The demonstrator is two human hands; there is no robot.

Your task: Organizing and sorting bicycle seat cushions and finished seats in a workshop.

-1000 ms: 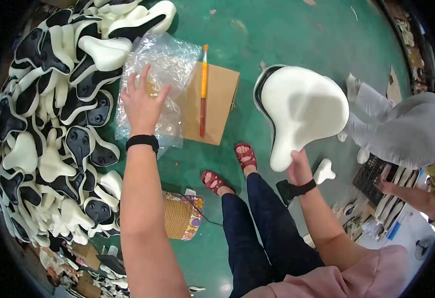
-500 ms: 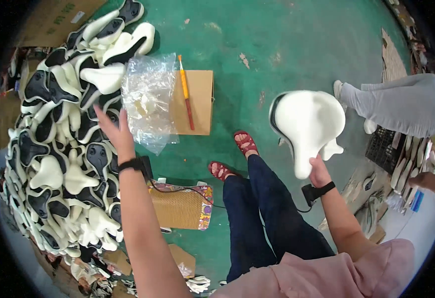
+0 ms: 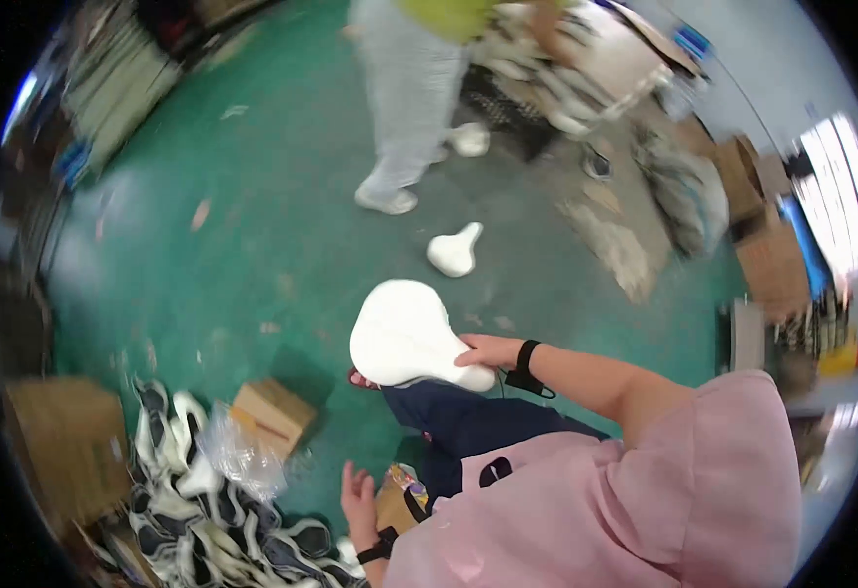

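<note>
Now turned away from the saddle pile (image 3: 218, 514); right hand (image 3: 488, 351) grips white saddle (image 3: 402, 333) by its nose, left hand (image 3: 358, 502) spread, empty: apparently mid-carry.

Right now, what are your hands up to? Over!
Right hand gripping smooth white pear-shaped saddle by its narrow end. Left hand open, empty. Another white pear-shaped saddle on green floor ahead.

The bare right hand (image 3: 486, 353) grips firmly just off-centre toward four o'clock, fingers pointing to nine, its black-banded wrist (image 3: 526, 365) leading back along a bare forearm (image 3: 591, 380). Near seven o'clock, the bare left hand (image 3: 358, 505) has loosely parted fingers (image 3: 350, 478) pointing toward twelve, above another black-banded wrist (image 3: 380, 545).
</note>
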